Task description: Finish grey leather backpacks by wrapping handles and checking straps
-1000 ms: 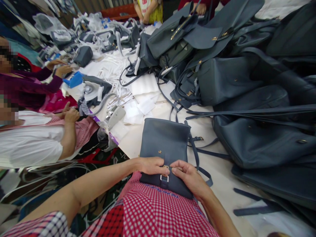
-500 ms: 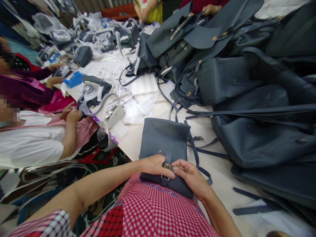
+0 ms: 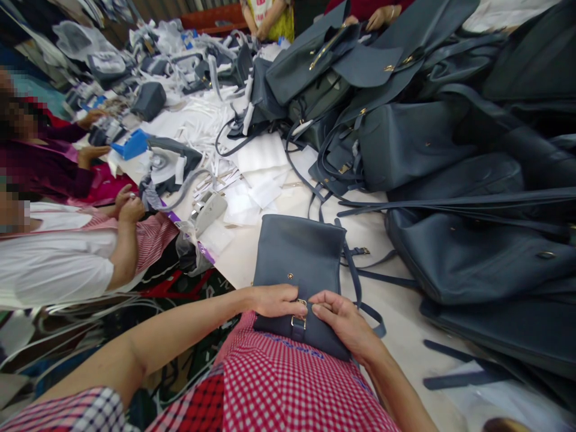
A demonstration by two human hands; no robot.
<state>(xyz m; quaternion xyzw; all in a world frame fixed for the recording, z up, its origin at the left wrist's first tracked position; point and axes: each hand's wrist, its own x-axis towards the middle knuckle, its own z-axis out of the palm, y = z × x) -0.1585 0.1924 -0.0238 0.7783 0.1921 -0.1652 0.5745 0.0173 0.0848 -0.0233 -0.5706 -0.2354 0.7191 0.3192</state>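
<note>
A dark blue leather bag (image 3: 299, 246) lies in front of me, its lower edge against my checked apron. On its front are a round gold stud (image 3: 290, 276) and a short strap with two gold buckle frames; the lower buckle frame (image 3: 298, 323) shows plainly. From the left, my left hand (image 3: 276, 300) lies across the strap, fingers closed around it and thumb by the upper buckle. My right hand (image 3: 339, 315) rests on the bag's right side, thumb and forefinger pinched at the upper buckle's edge. What sits between those fingertips is hidden.
Dark leather bags (image 3: 414, 144) are heaped on the right, with loose straps (image 3: 382, 276) beside my bag. White paper sheets (image 3: 263, 156) and a pale device (image 3: 211, 213) lie ahead. Co-workers sit along the left; a blue box (image 3: 130, 145) stands near them.
The strap piece that stood up between my hands is now mostly covered by my left fingers. My left hand has shifted slightly left; my right hand has barely moved.
</note>
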